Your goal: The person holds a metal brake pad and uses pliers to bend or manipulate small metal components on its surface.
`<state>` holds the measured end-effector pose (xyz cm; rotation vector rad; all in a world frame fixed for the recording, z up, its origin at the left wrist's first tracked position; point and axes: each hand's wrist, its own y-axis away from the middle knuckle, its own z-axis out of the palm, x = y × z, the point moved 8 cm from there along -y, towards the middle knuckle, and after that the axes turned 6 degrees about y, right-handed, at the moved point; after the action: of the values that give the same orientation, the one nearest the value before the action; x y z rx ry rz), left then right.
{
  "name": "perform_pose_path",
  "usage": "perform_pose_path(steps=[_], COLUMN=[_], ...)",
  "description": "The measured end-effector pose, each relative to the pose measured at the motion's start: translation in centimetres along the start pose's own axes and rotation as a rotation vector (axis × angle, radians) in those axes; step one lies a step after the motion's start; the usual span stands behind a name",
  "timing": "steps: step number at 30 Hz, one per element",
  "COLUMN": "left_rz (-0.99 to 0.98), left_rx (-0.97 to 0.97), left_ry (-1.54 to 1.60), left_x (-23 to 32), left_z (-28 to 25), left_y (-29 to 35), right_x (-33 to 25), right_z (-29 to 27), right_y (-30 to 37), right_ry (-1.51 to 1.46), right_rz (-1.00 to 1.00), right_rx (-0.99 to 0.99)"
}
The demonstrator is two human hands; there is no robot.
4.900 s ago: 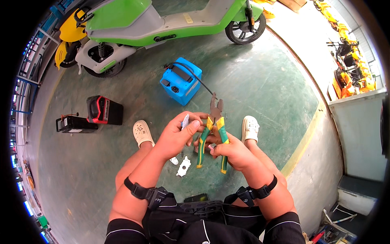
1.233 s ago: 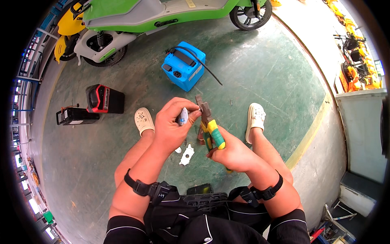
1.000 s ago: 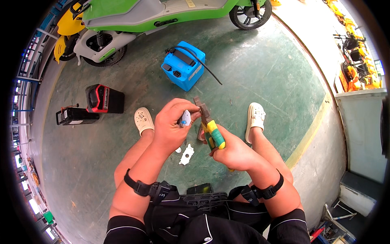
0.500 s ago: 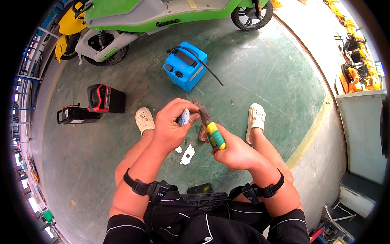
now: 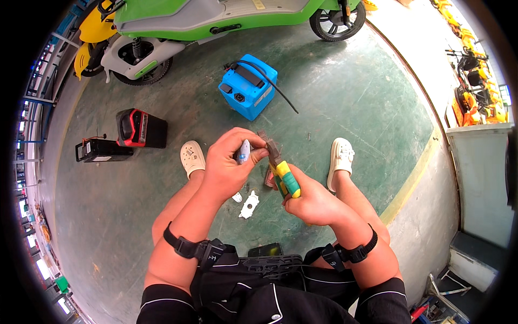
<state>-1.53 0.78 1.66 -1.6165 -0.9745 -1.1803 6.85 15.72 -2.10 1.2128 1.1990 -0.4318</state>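
In the middle, my right hand [image 5: 313, 201] is closed around pliers [image 5: 283, 171] with yellow and green grips and a dark, worn head. Pointing up and leftward, the plier jaws reach the fingertips of my left hand [image 5: 225, 156]. That hand is closed on a small whitish part with a bit of blue [image 5: 244, 150], its kind unclear. Whatever lies between the jaws is too small to make out. On the floor below my hands is a flat white plate with a hole [image 5: 249, 204]. A reddish object [image 5: 268, 178] shows partly behind the pliers.
Ahead stands a blue battery box [image 5: 249, 89] with a black cable. Two black battery cases, one red-trimmed [image 5: 143, 128], sit at the left. A green and white electric scooter [image 5: 216, 24] spans the far side. A pale cabinet [image 5: 480, 178] stands at right.
The whitish part in my left hand has tilted slightly, and the pliers have shifted a touch to the right. Both hands keep their holds.
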Motion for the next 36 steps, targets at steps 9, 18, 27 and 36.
perform_pose_path(steps=[9,18,27,36], left_rz=[-0.070,0.082,0.090,-0.024], left_rx=[0.055,0.034,0.032,-0.093], left_ry=[0.115,-0.022,-0.044,-0.077], left_x=[-0.6,0.5,0.8,0.2], left_z=[-0.4,-0.2,0.1,0.2], left_y=[0.0,0.0,0.2,0.0], right_x=[0.6,0.2,0.4,-1.0], right_z=[0.5,0.4,0.2,-1.0], right_y=[-0.3,-0.3,-0.1,1.0], right_ry=[-0.090,-0.132,-0.129,0.055], right_rz=[-0.016,-0.027,-0.040,0.128], right_rx=[-0.096,-0.065,-0.068,-0.121])
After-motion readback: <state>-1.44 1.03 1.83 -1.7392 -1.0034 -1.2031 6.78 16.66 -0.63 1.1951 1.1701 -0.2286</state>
